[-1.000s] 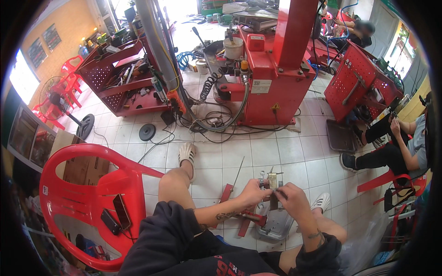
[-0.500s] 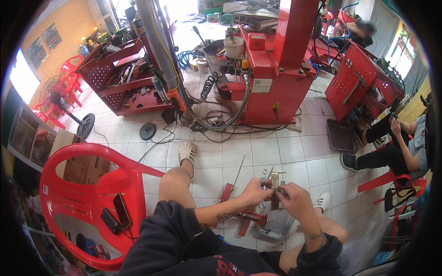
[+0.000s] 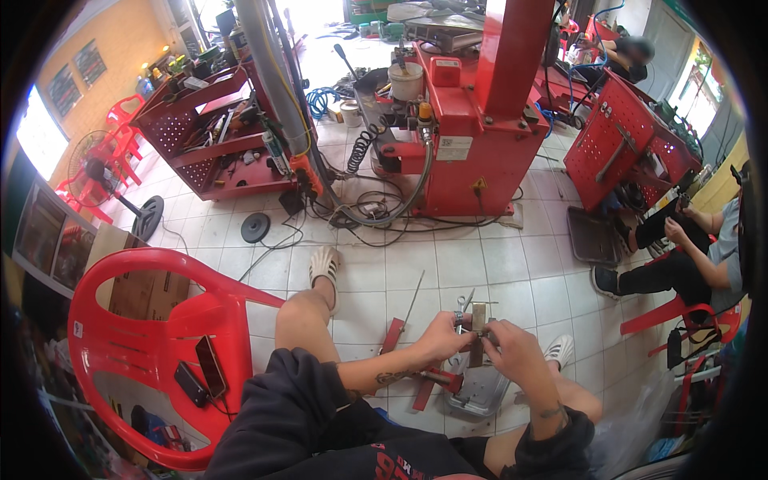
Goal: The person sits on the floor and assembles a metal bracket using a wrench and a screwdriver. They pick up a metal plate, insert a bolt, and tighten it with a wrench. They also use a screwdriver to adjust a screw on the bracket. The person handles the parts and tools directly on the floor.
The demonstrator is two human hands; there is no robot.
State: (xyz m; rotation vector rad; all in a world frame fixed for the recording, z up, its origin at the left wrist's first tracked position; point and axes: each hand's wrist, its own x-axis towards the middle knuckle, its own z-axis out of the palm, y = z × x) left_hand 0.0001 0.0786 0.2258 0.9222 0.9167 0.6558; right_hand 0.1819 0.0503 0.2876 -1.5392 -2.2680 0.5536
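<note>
A: Where is the block [image 3: 478, 314]?
B: Between the hands, above the floor [image 3: 509, 270]; in view it overlaps the tray's [image 3: 490, 390] far edge.
A: The fingers?
B: Left hand [image 3: 442, 338]: bent, clamped on the block's left side. Right hand [image 3: 510, 343]: thumb and forefinger pinched together on its right edge; other fingertips hidden.

White floor tiles [image 3: 360, 272] spread around me; on them rest my left shoe [image 3: 324, 266], a black disc [image 3: 256, 228], dark cables [image 3: 372, 222], a black tray [image 3: 590, 237] and the red machine [image 3: 480, 172].
</note>
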